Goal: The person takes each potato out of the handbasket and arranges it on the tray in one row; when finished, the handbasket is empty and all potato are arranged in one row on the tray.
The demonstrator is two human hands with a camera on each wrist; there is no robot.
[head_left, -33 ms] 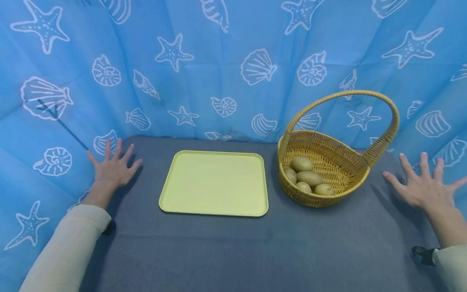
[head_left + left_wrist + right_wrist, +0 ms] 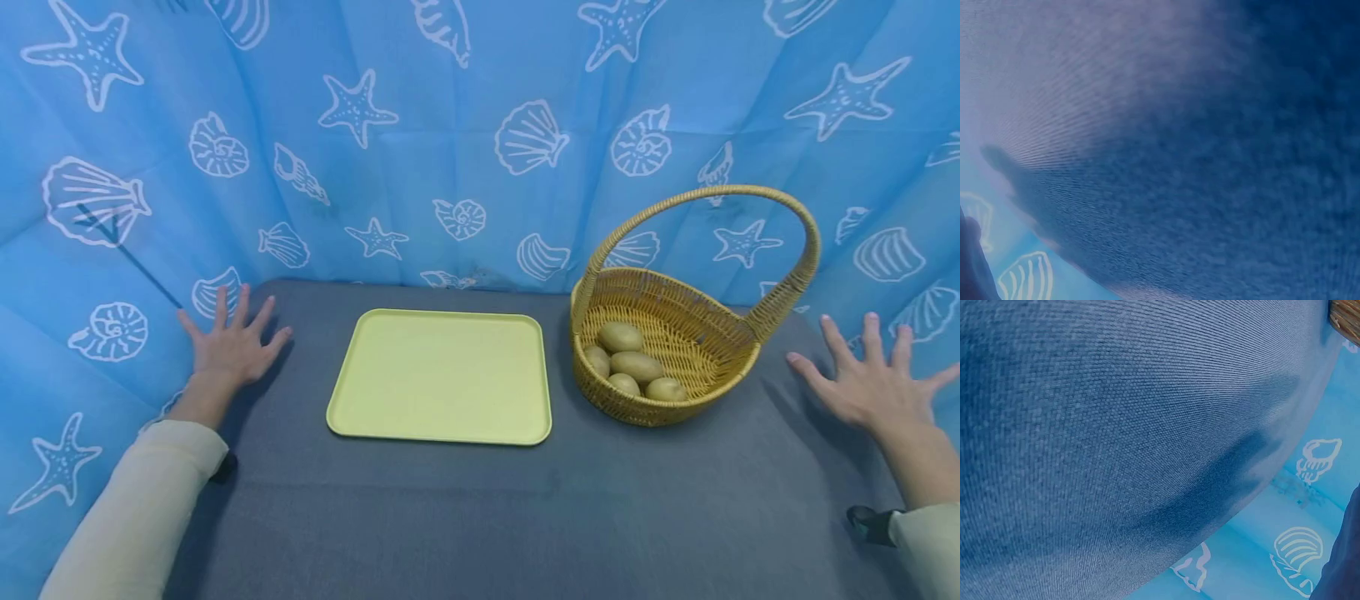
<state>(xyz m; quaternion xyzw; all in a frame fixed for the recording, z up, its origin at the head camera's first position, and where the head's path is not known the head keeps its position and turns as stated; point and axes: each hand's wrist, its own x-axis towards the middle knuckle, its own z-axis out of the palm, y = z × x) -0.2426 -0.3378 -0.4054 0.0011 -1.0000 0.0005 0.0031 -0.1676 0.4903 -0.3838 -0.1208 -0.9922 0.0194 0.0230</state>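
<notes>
My left hand [image 2: 234, 354] is spread over the table's left edge, fingers straight and apart, holding nothing. My right hand [image 2: 881, 387] is likewise spread at the far right, with nothing in it. Between them lies a pale yellow rectangular tray [image 2: 440, 377], bare on top, nearer the left hand. To the tray's right stands a woven wicker basket [image 2: 708, 354] with a tall arched handle. Several oval, brownish-green potatoes [image 2: 636, 365] sit in its left and front part. The right wrist view catches a corner of the basket [image 2: 1346, 319].
Dark grey cloth covers the table [image 2: 480, 525]. A blue curtain [image 2: 450, 125] with white shells and starfish hangs along the back and both sides, close to the table edges. The basket handle rises well above the rim. Both wrist views show mostly tablecloth with hand shadows.
</notes>
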